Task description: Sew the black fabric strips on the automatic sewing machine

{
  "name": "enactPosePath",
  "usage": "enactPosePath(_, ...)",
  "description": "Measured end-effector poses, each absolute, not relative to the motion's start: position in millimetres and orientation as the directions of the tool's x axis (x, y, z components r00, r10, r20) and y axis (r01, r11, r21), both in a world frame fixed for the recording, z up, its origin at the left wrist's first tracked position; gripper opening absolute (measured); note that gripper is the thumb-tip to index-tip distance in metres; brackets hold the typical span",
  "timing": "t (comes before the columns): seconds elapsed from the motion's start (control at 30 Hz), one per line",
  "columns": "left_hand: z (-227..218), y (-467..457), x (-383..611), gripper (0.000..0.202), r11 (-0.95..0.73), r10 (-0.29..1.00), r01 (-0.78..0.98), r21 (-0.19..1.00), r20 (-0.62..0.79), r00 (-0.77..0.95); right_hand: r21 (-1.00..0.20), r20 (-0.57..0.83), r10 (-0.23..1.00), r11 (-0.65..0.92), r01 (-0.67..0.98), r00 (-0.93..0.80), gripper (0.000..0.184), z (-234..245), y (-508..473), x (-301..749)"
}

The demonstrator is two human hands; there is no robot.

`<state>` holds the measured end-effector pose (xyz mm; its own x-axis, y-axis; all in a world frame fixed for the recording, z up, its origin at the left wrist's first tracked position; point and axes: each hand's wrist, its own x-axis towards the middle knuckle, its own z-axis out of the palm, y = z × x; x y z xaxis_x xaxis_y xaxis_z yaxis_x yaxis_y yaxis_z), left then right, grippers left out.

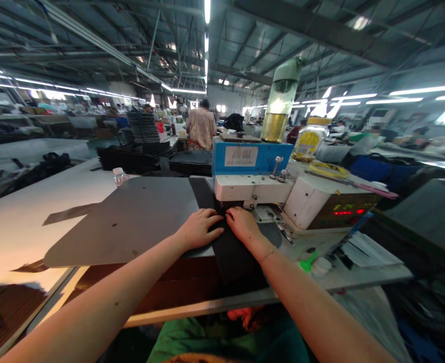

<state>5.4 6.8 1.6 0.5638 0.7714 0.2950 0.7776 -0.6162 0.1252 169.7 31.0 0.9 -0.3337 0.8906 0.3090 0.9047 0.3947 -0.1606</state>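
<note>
A long black strip of material [234,254] runs over the work surface and passes in front of a blue-and-white bench machine [250,187]. My left hand [201,229] lies palm down, thumb apart from the fingers, its fingertips on the strip. Close beside it, my right hand [242,222] has its fingers curled and pinched at the strip, just below the machine's white head. What is under the head is hidden by my hands. Left of the strip spreads a flat grey plate [142,222] with rounded corners.
A bottle of yellow liquid [275,123] stands on the machine. To its right is a control box [330,204] with lit digits. A small clear bottle [120,176], stacked black pieces [139,156] and a green scoop [308,262] lie around. A person [201,126] stands ahead.
</note>
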Motion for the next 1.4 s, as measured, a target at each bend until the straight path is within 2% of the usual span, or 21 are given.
enactPosePath(0.37, 3, 8, 5, 0.045, -0.612, 0.784, 0.774, 0.162, 0.252, 0.568, -0.137, 0.314, 0.886, 0.398, 0.907, -0.342, 0.022, -1, 31, 170)
enactPosePath(0.57, 9, 10, 4, 0.052, -0.606, 0.795, 0.772, 0.189, 0.164, 0.584, -0.126, 0.312, 0.884, 0.401, 0.908, -0.347, 0.021, 0, 31, 170)
enactPosePath(0.73, 16, 13, 4, 0.044, -0.603, 0.796, 0.763, 0.232, 0.116, 0.594, -0.124, 0.311, 0.883, 0.403, 0.907, -0.351, 0.021, 1, 31, 170)
enactPosePath(1.03, 15, 32, -3, 0.033, -0.613, 0.789, 0.750, 0.249, 0.140, 0.598, -0.109, 0.303, 0.881, 0.411, 0.905, -0.364, 0.023, 4, 30, 169)
enactPosePath(1.27, 8, 55, -10, 0.035, -0.615, 0.788, 0.755, 0.226, 0.163, 0.594, -0.106, 0.303, 0.883, 0.406, 0.908, -0.360, 0.024, 5, 33, 167)
enactPosePath(1.4, 7, 67, -20, 0.036, -0.561, 0.827, 0.801, 0.210, 0.162, 0.538, -0.146, 0.304, 0.888, 0.401, 0.905, -0.345, 0.023, 6, 29, 169)
